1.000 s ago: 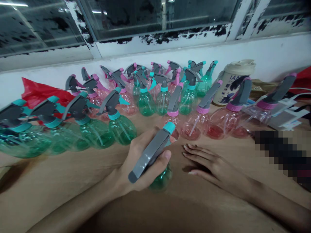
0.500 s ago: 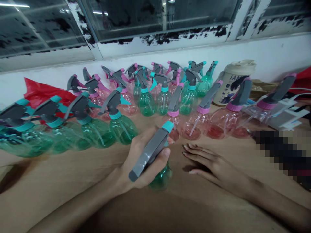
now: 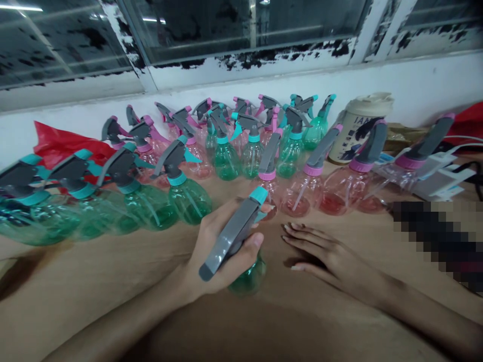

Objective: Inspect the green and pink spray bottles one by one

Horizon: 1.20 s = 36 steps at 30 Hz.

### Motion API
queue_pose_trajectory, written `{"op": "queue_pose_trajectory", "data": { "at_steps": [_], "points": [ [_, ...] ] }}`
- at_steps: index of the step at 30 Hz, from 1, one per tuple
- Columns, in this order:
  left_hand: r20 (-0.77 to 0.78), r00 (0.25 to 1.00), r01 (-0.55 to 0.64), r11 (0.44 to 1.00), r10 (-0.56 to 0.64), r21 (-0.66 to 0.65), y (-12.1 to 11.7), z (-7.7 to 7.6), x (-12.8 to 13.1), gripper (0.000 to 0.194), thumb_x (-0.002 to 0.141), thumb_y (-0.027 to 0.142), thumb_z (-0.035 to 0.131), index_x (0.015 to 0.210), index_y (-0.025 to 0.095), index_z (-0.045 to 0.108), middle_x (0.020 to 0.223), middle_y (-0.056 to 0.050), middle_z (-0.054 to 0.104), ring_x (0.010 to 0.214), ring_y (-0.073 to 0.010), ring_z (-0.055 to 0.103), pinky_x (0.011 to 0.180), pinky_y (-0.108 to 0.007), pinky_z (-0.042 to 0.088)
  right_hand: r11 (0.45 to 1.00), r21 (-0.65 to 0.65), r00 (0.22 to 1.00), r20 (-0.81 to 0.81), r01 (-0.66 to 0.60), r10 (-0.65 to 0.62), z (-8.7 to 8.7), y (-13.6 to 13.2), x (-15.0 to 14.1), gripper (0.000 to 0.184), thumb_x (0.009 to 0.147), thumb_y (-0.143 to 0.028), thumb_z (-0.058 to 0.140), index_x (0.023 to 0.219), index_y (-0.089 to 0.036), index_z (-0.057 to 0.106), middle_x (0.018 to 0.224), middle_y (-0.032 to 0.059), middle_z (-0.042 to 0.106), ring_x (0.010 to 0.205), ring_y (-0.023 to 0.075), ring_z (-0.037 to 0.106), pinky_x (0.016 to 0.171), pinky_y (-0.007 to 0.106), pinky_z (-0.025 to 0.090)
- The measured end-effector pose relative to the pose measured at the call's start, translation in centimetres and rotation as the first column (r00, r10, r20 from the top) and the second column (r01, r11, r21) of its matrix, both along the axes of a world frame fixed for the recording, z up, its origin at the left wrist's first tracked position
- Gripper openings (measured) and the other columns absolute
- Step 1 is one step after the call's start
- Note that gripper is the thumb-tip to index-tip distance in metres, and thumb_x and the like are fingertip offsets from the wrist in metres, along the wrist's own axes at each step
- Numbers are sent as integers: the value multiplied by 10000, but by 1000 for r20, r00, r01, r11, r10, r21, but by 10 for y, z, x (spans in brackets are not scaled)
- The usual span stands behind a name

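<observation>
My left hand (image 3: 222,246) is wrapped round the neck of a green spray bottle (image 3: 249,279) with a grey and turquoise trigger head. Its nozzle points away and to the right, and my palm hides the collar. Flat on the tabletop, fingers stretched out, lies my right hand (image 3: 320,251), holding nothing. Just beyond it stand several pink spray bottles, the nearest being a pink bottle (image 3: 302,193) with a grey and pink head. Left of my left hand is a row of green bottles, ending in a green spray bottle (image 3: 190,201).
More green and pink spray bottles crowd the back, among them a green bottle (image 3: 226,158). A lidded paper cup (image 3: 352,130), a red plastic bag (image 3: 62,146) and a white box-like item (image 3: 437,181) with cables stand near the wall (image 3: 426,83).
Almost nothing differs; the whole view has shifted slightly. My left fingertips show a little more beside the nozzle, and the right hand rests as before.
</observation>
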<state>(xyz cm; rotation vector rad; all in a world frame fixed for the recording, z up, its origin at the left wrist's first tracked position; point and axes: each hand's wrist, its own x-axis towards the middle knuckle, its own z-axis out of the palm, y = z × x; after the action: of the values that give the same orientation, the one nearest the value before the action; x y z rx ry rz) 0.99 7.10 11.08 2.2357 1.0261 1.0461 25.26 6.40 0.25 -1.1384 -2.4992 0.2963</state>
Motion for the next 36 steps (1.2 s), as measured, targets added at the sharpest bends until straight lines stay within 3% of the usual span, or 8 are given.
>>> {"op": "queue_pose_trajectory", "data": {
  "at_steps": [5,12,17,28,33,36],
  "points": [
    [89,995,42,998,-37,-52,1,-1,2,302,675,128,530,947,257,558,880,-32,611,698,-168,605,683,-312,569,1000,3,999,43,1,-1,-1,1,0,481,875,-396,500,1319,-223,434,1363,49,465,1278,217,382,1043,439,364],
    [21,999,33,999,-33,-5,1,1,-1,175,682,150,495,825,250,479,706,-2,513,613,-171,538,593,-322,519,1000,7,999,41,5,-5,-1,0,-1,480,879,-389,494,1324,-224,428,1365,53,465,1281,221,378,1042,443,365],
    [-15,999,43,999,-43,-5,1,2,-2,200,724,157,475,895,261,471,648,23,461,554,-162,492,545,-316,480,1000,-3,1000,9,11,-11,-1,-1,0,493,870,-383,511,1331,-238,416,1361,53,469,1274,222,388,1042,442,365],
    [-21,999,50,999,-50,12,4,0,-6,120,756,186,465,849,241,517,758,-13,564,657,-178,584,613,-347,501,1000,-2,1000,-12,12,-12,0,-1,-1,474,871,-376,511,1321,-248,432,1349,48,484,1268,224,398,1041,447,365],
    [35,999,36,999,-36,-16,3,-2,-1,250,716,163,504,951,243,531,882,-39,614,722,-192,619,633,-336,536,1000,-2,1000,10,3,-3,0,-1,0,496,872,-376,510,1337,-240,407,1361,51,469,1276,223,385,1042,448,365],
    [64,998,12,999,-10,-36,2,-4,1,217,714,193,509,919,252,551,897,-41,625,743,-198,629,641,-332,546,1000,-2,1000,2,0,0,1,-1,0,487,877,-371,502,1338,-251,405,1362,47,469,1276,223,385,1045,446,360]
  ]
}}
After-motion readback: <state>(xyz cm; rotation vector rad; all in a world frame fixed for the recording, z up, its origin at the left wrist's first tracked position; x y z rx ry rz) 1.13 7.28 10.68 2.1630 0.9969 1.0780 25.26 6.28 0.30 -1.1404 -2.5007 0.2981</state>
